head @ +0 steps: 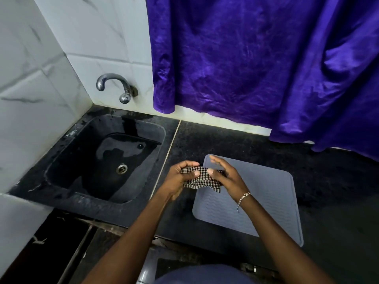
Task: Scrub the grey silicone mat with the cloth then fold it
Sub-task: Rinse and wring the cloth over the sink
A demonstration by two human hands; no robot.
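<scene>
Left hand [180,177]: its grip is closing around the left end of the checked cloth [200,179], thumb pressing on top.
Right hand [223,175]: its grip is pinching the cloth's right end with the thumb, the other fingers spreading open.
Cloth: hanging bunched between both hands, over the mat's near-left corner.
Grey silicone mat [266,201]: lying flat and unfolded on the black surface [332,191], right of the sink [102,158].
Tap [117,85]: sticking out from the tiled wall above the sink.

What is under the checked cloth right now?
The cloth is held up in both hands, left hand and right hand, over the mat's near-left corner and black counter. The spot directly beneath is hidden.
</scene>
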